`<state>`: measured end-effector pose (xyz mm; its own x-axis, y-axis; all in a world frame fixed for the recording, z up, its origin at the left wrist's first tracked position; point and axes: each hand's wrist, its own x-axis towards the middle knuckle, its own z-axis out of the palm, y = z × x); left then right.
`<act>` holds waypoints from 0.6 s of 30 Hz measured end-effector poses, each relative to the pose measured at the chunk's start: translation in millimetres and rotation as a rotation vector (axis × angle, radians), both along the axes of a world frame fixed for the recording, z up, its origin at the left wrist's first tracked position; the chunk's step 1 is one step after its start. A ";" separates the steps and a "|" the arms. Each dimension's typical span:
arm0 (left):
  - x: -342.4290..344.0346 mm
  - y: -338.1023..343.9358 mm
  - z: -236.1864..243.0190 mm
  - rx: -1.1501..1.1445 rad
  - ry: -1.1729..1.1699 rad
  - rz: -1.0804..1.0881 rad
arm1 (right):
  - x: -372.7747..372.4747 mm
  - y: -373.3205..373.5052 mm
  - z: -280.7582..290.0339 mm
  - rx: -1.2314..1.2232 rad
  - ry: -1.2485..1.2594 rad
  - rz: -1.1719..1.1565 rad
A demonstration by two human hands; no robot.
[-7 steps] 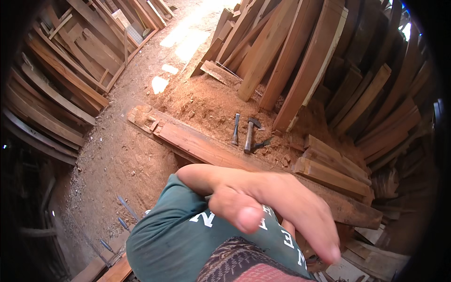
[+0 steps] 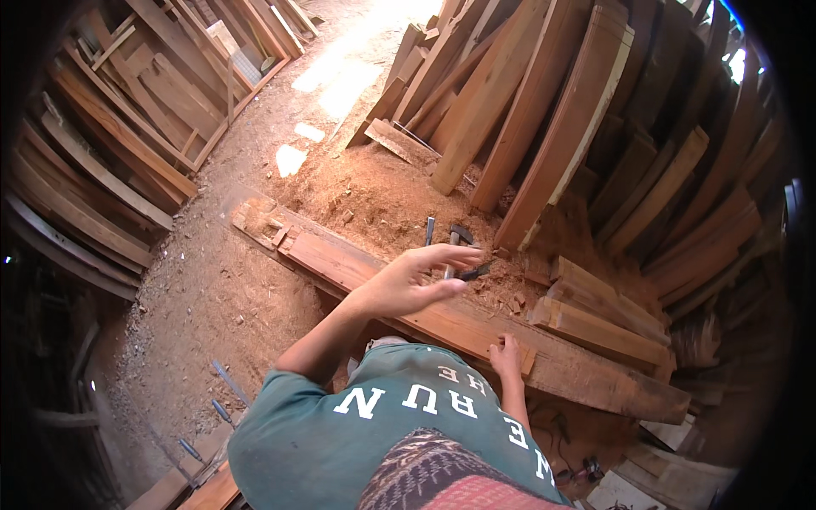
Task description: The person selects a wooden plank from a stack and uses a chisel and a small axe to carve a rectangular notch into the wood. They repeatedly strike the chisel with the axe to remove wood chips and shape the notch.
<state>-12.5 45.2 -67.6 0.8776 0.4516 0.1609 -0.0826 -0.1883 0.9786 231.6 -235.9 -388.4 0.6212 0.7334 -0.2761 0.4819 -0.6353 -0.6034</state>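
My left hand (image 2: 418, 279) is stretched out over the far edge of a long reddish wooden board (image 2: 344, 259), fingers apart and nothing in them. Just beyond and partly under it lie a hammer (image 2: 460, 231), mostly covered by the hand, and a chisel (image 2: 431, 228), of which only the upper part shows. A small dark tool (image 2: 474, 273) sits by my fingertips. At the near edge of the board, close to its right end, my right hand (image 2: 507, 357) is closed on the wood, its fingers small and partly hidden.
Sawdust and shavings (image 2: 374, 191) cover the ground past the board. Tall planks (image 2: 544, 110) lean at the far right, and more planks (image 2: 127, 136) stand at the left. Shorter beams (image 2: 603, 323) lie at the right. Clamp-like bars (image 2: 223, 412) stick up at the lower left.
My left hand has moved from close in front of my chest out over the hammer and chisel, which it now partly covers. My right hand, mostly hidden before, now shows at the board.
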 end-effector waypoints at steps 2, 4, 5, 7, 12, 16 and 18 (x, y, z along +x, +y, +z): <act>-28.8 13.9 -69.1 0.211 0.323 0.232 | -17.7 19.5 8.5 0.014 -0.156 0.113; -69.3 19.7 -152.5 0.460 0.649 0.376 | -33.5 38.6 28.7 -0.012 -0.249 0.204; -87.1 17.3 -193.6 0.544 0.807 0.412 | -33.6 43.5 26.4 -0.039 -0.207 0.258; -111.7 8.3 -231.3 0.485 1.051 0.358 | -42.1 59.3 31.9 -0.077 -0.195 0.354; -145.1 -8.8 -276.6 0.150 1.081 0.219 | -60.0 96.2 22.8 -0.158 -0.214 0.572; -156.0 -8.7 -286.7 0.070 1.072 0.247 | -74.2 127.2 22.9 -0.201 -0.186 0.710; -164.4 -6.5 -296.7 0.061 1.081 0.273 | -82.7 135.0 19.9 -0.225 -0.189 0.769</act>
